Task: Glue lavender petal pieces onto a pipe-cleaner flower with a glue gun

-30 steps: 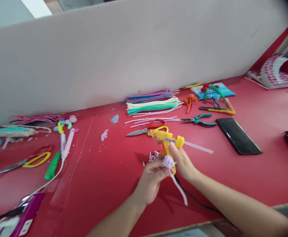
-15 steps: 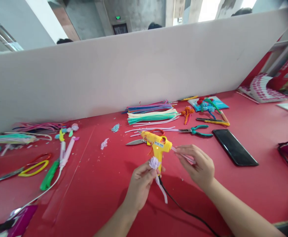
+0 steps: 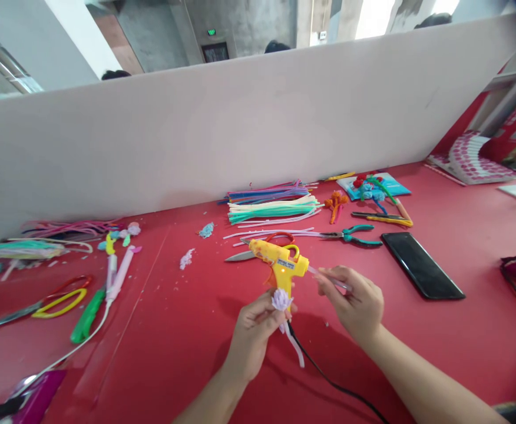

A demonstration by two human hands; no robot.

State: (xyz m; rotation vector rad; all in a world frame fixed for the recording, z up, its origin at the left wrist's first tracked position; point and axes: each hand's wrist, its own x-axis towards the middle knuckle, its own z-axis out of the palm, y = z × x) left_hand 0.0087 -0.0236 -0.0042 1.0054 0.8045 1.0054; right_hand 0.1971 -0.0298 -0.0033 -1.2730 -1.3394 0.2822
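Observation:
My left hand [image 3: 251,333] pinches a small lilac pipe-cleaner flower [image 3: 280,299] by its pale stem, which hangs down toward the table. A yellow glue gun [image 3: 280,263] stands just behind the flower, its black cord [image 3: 328,380] trailing toward me. My right hand [image 3: 355,303] is right of the gun, fingers closed on the clear glue stick [image 3: 328,278] that sticks out of the gun's back end.
Red-handled scissors [image 3: 258,247], teal pliers [image 3: 353,234], a bundle of coloured pipe cleaners [image 3: 271,203] and a black phone [image 3: 421,265] lie behind on the red table [image 3: 174,330]. More scissors [image 3: 46,300], a green tool [image 3: 85,318] and pipe cleaners lie left. A white partition [image 3: 240,123] backs the table.
My right hand let go of the glue gun's handle and took hold of the glue stick at its back. The flower stayed in my left hand. The camera tilted up.

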